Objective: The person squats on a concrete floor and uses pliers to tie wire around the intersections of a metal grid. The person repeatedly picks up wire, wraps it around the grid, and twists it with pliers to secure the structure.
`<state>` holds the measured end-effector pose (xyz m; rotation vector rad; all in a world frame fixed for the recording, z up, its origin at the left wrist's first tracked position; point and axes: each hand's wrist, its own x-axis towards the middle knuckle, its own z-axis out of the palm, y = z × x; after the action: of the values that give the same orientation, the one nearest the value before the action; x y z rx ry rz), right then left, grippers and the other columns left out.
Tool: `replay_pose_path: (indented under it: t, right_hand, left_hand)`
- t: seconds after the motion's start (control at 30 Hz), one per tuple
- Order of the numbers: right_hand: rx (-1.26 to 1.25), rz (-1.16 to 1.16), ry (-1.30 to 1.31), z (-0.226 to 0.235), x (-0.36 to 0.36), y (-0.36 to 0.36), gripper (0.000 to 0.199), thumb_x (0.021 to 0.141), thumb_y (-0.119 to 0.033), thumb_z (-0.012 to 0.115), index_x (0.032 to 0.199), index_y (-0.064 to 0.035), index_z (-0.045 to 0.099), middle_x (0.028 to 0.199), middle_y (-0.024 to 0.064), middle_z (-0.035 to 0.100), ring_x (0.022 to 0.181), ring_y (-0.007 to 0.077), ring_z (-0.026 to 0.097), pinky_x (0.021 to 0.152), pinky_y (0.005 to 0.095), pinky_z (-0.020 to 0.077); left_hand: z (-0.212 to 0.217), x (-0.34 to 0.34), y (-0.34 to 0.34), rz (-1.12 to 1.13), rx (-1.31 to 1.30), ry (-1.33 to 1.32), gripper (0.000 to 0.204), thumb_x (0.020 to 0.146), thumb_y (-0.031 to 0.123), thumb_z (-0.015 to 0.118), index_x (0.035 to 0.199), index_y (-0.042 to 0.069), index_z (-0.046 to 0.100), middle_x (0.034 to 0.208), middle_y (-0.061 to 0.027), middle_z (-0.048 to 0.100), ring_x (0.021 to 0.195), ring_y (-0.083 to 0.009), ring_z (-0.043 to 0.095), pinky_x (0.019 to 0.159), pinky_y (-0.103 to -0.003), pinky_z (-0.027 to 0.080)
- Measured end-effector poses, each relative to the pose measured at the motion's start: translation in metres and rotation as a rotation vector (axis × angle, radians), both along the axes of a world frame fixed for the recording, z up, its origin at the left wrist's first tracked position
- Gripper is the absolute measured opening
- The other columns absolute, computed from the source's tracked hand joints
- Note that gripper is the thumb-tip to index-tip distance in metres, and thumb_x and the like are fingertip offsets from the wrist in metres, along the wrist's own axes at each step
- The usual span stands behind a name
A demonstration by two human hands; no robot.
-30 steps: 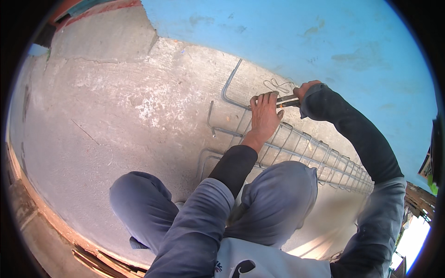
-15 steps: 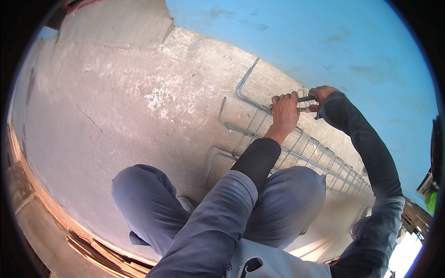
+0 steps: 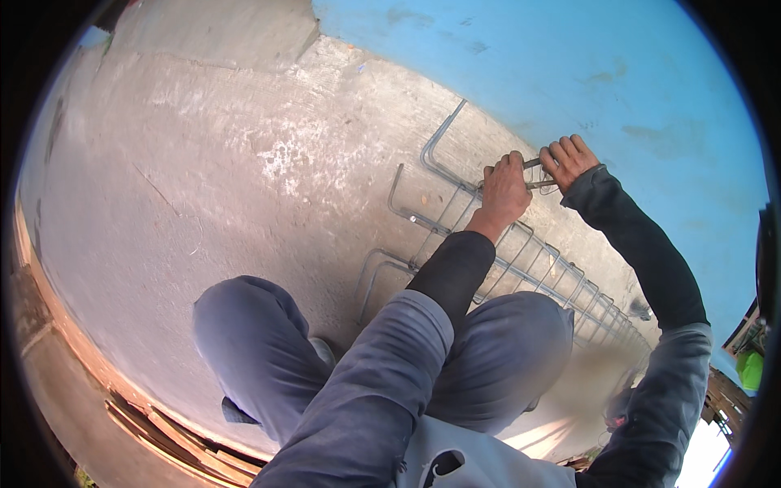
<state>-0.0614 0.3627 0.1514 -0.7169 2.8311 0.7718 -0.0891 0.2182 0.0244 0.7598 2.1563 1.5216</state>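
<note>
A long cage of steel rebar (image 3: 521, 271) with bent bar ends lies on the concrete, running from the middle toward the lower right. My left hand (image 3: 506, 189) is closed over its far-side bar, close to the bent ends; the fingertips are partly hidden. Beside it, my right hand (image 3: 567, 163) wraps around the two dark handles of a pair of pincers (image 3: 539, 185). The handles stand a little apart. Their jaws disappear behind my left hand, so what they bite on is hidden. Thin wire shows near the handles.
A blue wall (image 3: 634, 89) rises just beyond the cage and my right hand. My bent knees (image 3: 252, 333) flank my left forearm, and the right one covers part of the cage. Wooden strips (image 3: 175, 443) lie at the lower left. A raised concrete slab (image 3: 220, 37) sits at the far left.
My right hand has turned, its fingers now closed over the tops of the handles, and it has risen slightly. My left hand stays at the same bar. The view has shifted a little.
</note>
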Motion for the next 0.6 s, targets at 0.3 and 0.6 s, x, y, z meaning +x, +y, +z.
replay_pose_path:
  t: [0.3,0.6]
  right_hand:
    - [-0.035,-0.422,-0.449,0.017,-0.026,-0.015,0.018,0.082,-0.022,0.066,0.091,-0.0069,0.064,0.085,0.0125,0.064,0.08,0.0297,0.064,0.074,0.0395,0.0485]
    - [-0.354,-1.542,-1.078,0.049,-0.066,-0.038,0.033,0.085,-0.034,0.07,0.084,-0.0012,0.069,0.07,0.0133,0.066,0.068,0.0254,0.066,0.068,0.039,0.0542]
  left_hand:
    - [0.002,0.011,-0.021,0.075,0.055,0.12,0.055,0.069,0.006,0.075,0.118,0.007,0.048,0.107,-0.0134,0.056,0.105,-0.0339,0.053,0.092,-0.048,0.037]
    - [-0.01,0.012,-0.016,0.034,-0.084,0.128,0.04,0.073,0.004,0.071,0.106,0.007,0.048,0.096,-0.0116,0.058,0.098,-0.0323,0.058,0.086,-0.046,0.04]
